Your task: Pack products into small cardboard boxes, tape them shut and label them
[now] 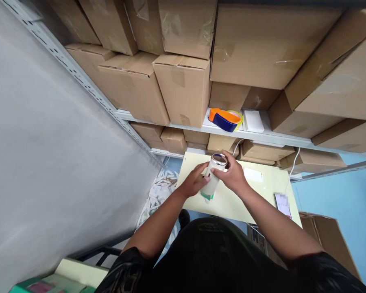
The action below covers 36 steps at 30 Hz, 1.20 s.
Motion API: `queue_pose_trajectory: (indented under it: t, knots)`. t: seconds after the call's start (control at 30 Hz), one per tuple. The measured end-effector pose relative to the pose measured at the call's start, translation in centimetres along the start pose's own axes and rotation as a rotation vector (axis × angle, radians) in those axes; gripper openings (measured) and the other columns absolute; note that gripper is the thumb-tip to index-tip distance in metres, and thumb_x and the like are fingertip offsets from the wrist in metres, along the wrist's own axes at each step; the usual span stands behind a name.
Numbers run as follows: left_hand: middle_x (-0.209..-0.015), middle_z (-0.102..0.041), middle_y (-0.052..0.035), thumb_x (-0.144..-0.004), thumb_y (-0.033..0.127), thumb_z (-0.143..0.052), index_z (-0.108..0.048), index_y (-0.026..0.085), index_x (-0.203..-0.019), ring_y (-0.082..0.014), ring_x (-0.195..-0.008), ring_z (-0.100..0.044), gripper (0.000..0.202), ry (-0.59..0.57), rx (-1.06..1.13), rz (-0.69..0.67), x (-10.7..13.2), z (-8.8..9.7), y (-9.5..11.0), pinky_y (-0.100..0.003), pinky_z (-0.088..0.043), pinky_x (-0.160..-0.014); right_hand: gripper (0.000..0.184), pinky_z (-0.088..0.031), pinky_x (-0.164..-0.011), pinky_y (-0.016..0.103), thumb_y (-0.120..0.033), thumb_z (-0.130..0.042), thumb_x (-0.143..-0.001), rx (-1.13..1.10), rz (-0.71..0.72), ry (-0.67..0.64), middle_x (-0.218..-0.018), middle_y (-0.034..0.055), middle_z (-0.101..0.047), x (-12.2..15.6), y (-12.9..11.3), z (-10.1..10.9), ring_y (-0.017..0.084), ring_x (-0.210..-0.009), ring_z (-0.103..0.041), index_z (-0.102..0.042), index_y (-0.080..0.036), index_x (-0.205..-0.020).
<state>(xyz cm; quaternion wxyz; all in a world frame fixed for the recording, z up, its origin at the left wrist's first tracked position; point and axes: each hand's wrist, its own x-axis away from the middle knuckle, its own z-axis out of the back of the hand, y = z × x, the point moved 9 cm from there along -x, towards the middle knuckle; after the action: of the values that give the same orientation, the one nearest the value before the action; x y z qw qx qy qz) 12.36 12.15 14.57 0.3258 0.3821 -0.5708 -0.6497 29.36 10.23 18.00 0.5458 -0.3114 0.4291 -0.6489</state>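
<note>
The left grip [196, 181] curls round the near side of a white cylinder [212, 185], its fingers closed on the wall, while the right grip [234, 175] clasps the opposite side higher up, near the shiny rim at the top. So both are pressed on the same piece, which leans a little over the near part of the cream desk [232, 206]. Something green [208, 196] peeks out at its lower end; I can't tell whether that end touches the desktop.

Past the right grip, a white packet [253, 175] lies flat, and a phone [282, 204] sits by the desk's right edge, screen lit, near a white cable [293, 167].

Behind the desk stands a metal shelf [268, 138] stacked with brown cartons [183, 89]. On its ledge, an orange and dark blue tape dispenser [225, 119] rests just beside a small white box [253, 121].

Down to the left, pale scraps [158, 193] litter the floor next to the grey wall [79, 162]; to the right, a large cardboard box [332, 232] stands beside the desk.
</note>
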Motion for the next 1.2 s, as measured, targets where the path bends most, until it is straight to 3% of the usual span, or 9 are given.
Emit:
queue_pose_trajectory:
  t: [0.1, 0.23, 0.33, 0.43, 0.57, 0.7, 0.9, 1.03, 1.2]
  knots:
    - [-0.129, -0.063, -0.0123, -0.09, 0.041, -0.063, -0.068, 0.022, -0.12, -0.03, -0.127, -0.054, 0.037, 0.044, -0.33, -0.006, 0.4, 2.4, -3.5, -0.046, -0.036, -0.115, 0.083, -0.053, -0.1, 0.046, -0.047, -0.084, -0.068, 0.084, 0.072, 0.071, -0.128, 0.011, -0.069, 0.1, -0.1, 1.9, 0.031, -0.113, -0.067, -0.054, -0.023, -0.142]
    - [-0.12, -0.064, -0.0123, -0.079, 0.043, -0.075, -0.062, 0.022, -0.127, -0.0304, -0.111, -0.061, 0.055, 0.162, -0.568, 0.304, 1.6, 4.1, -10.2, -0.045, -0.046, -0.101, 0.079, -0.051, -0.102, 0.047, -0.047, -0.083, -0.069, 0.143, 0.107, 0.099, -0.133, 0.0108, -0.066, 0.0, 0.3, 3.2, 0.032, -0.117, -0.065, -0.056, -0.024, -0.14]
    - [-0.122, -0.064, -0.013, -0.079, 0.046, -0.075, -0.061, 0.023, -0.129, -0.0325, -0.116, -0.06, 0.056, 0.201, -0.604, 0.383, 2.2, 3.9, -12.5, -0.045, -0.045, -0.101, 0.08, -0.053, -0.1, 0.046, -0.046, -0.082, -0.071, 0.085, 0.087, 0.091, -0.134, 0.0118, -0.066, 0.0, 1.4, 3.0, 0.031, -0.115, -0.066, -0.054, -0.024, -0.142]
    - [-0.118, -0.066, -0.0119, -0.081, 0.044, -0.072, -0.064, 0.023, -0.125, -0.0312, -0.111, -0.063, 0.049, 0.164, -0.536, 0.415, 2.4, 3.1, -13.7, -0.044, -0.047, -0.098, 0.082, -0.055, -0.098, 0.047, -0.047, -0.083, -0.071, 0.064, 0.067, 0.041, -0.133, 0.0124, -0.066, 0.3, 2.4, 1.9, 0.031, -0.115, -0.065, -0.053, -0.024, -0.144]
    - [-0.108, -0.068, -0.0093, -0.085, 0.029, -0.063, -0.069, 0.021, -0.114, -0.0267, -0.101, -0.067, 0.031, 0.114, -0.447, 0.364, 2.4, 1.6, -13.9, -0.041, -0.051, -0.093, 0.082, -0.054, -0.099, 0.048, -0.045, -0.083, -0.071, 0.058, 0.055, -0.026, -0.13, 0.0113, -0.068, 0.7, 3.5, 0.3, 0.031, -0.115, -0.066, -0.053, -0.025, -0.145]
    - [-0.112, -0.066, -0.0089, -0.083, 0.016, -0.055, -0.07, 0.02, -0.112, -0.0246, -0.105, -0.065, 0.033, 0.137, -0.464, 0.277, 2.4, 0.4, -13.1, -0.04, -0.05, -0.097, 0.083, -0.052, -0.104, 0.047, -0.045, -0.083, -0.072, -0.007, 0.003, -0.034, -0.13, 0.011, -0.068, 0.7, 5.7, -0.7, 0.029, -0.115, -0.066, -0.051, -0.024, -0.146]
    - [-0.114, -0.066, -0.0091, -0.086, 0.019, -0.056, -0.069, 0.02, -0.113, -0.0234, -0.102, -0.064, 0.03, 0.124, -0.421, 0.261, 3.0, -0.9, -13.1, -0.038, -0.053, -0.091, 0.084, -0.054, -0.1, 0.048, -0.049, -0.079, -0.076, 0.014, -0.061, 0.035, -0.131, 0.0134, -0.066, 1.1, 8.4, 0.4, 0.029, -0.111, -0.067, -0.046, -0.021, -0.148]
    - [-0.113, -0.066, -0.0083, -0.09, 0.029, -0.059, -0.068, 0.021, -0.117, -0.0225, -0.097, -0.065, 0.03, 0.13, -0.348, 0.252, 3.6, -1.4, -13.5, -0.039, -0.053, -0.09, 0.087, -0.051, -0.105, 0.05, -0.045, -0.081, -0.075, 0.155, 0.053, -0.061, -0.136, 0.0137, -0.063, 2.8, 8.8, -0.2, 0.032, -0.121, -0.063, -0.044, -0.022, -0.15]
    - [-0.118, -0.063, -0.008, -0.089, 0.025, -0.058, -0.063, 0.023, -0.123, -0.0221, -0.098, -0.063, 0.034, 0.059, -0.32, 0.235, 3.8, -2.7, -13.4, -0.039, -0.053, -0.092, 0.068, -0.045, -0.11, 0.057, -0.036, -0.079, -0.074, 0.278, 0.258, -0.236, -0.132, 0.0133, -0.066, 5.3, 10.5, -3.5, 0.034, -0.125, -0.06, -0.056, -0.023, -0.137]
